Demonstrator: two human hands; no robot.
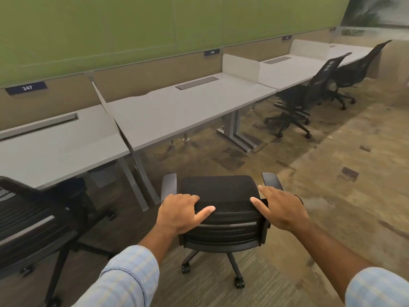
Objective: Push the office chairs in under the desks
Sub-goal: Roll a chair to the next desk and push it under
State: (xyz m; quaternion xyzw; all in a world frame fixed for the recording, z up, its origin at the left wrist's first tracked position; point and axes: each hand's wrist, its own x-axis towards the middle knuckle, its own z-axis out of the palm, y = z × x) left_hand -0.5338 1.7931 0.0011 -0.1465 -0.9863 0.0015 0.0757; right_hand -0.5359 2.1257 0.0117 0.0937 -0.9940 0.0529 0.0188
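Both hands set on the top edge of the chair (223, 209) back, left hand (179, 212) curled over the left corner with fingers wrapped forward and thumb lying along the mesh, right hand (280, 209) flatter on the right corner, fingers spread and resting rather than clamped, placed wide apart, likely to steer the casters straight. Standing on the carpet (332, 196) well short of the middle bench (188, 107), facing its open gap; other chairs alongside already tucked in or nearly.

Black mesh-backed office chair (221, 209) stands on carpet, clear of the grey desk (177, 111) ahead
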